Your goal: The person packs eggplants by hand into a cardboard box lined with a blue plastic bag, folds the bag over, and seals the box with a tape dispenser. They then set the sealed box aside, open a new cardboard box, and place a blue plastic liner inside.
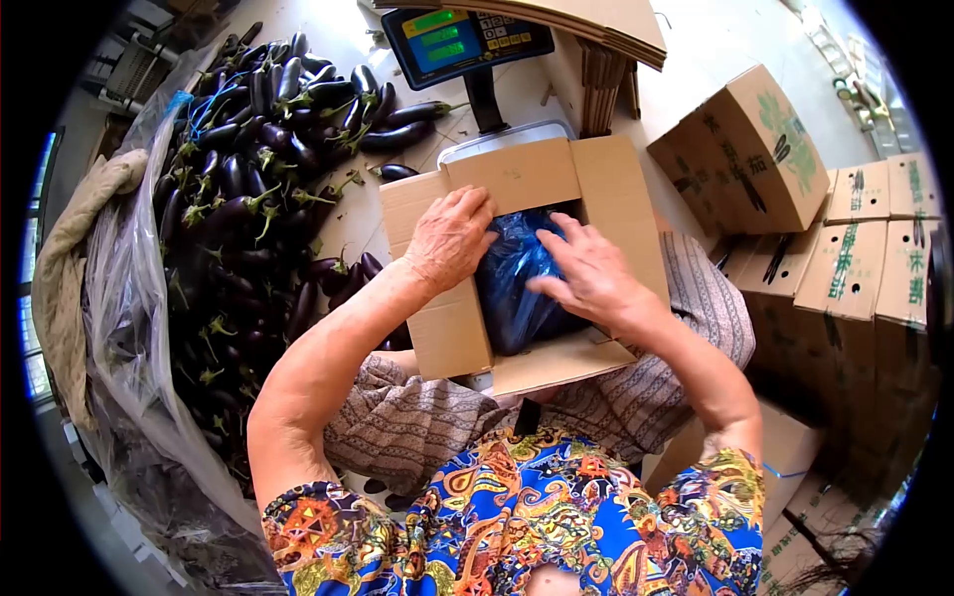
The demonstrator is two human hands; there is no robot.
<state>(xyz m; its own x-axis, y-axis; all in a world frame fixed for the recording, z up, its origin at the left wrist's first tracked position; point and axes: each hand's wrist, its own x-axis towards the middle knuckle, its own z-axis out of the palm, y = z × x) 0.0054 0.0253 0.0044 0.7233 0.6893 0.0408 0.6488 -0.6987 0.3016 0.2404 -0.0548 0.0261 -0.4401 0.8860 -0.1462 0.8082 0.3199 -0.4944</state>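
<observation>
An open cardboard box [537, 171] stands in front of me with its flaps folded outward. Inside it lies a blue plastic bag [517, 283], gathered over dark contents that I cannot make out clearly. My left hand [452, 238] rests across the box's far left corner, fingers extended over the flap and the rim beside the bag. Over the right side of the bag is my right hand [596, 273], its fingers spread and the fingertips at the blue plastic. Part of a scale platform [507, 139] shows beyond the box's far flap.
A large pile of eggplants [248, 199] spreads to the left, bordered by clear plastic sheeting [129, 348]. The scale's display [467, 45] stands beyond the box, near stacked flat cardboard [601, 89]. Closed printed cartons [845, 268] are stacked at right, with a tilted carton [745, 149] nearby.
</observation>
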